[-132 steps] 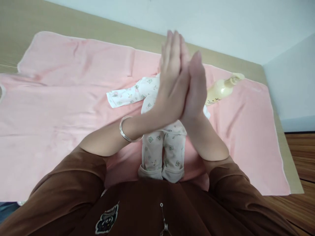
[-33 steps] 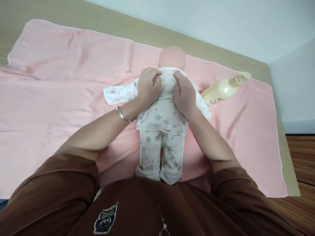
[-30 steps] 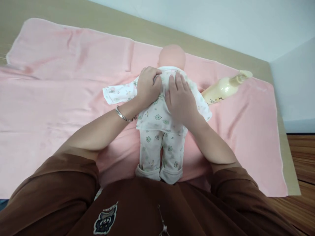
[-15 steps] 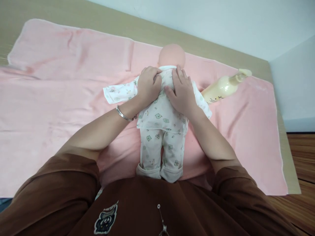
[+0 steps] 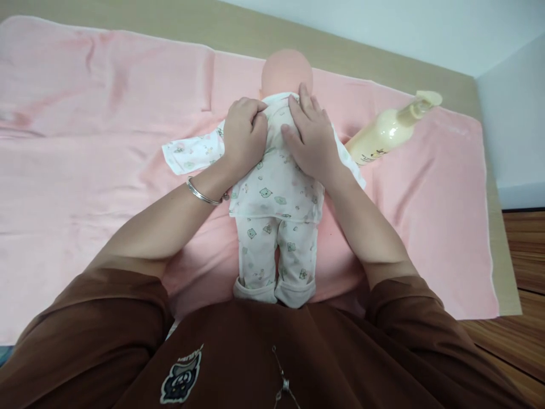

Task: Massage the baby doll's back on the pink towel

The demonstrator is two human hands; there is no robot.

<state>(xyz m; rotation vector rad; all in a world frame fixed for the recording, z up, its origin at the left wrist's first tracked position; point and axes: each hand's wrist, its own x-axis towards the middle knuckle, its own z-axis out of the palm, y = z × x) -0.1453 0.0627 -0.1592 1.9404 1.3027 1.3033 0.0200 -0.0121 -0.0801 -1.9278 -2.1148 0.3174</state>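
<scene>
Beside the doll (image 5: 276, 196) — pump bottle (image 5: 385, 135)

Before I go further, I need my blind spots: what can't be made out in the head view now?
In the head view:
Doll: face and front, turned down to the pink cloth.
Left grip and right grip: palms, turned to the doll.
Bottle: base, behind the doll's sleeve; print, too small to read.
Pink cloth: left end, cut off by the picture's edge.
</scene>
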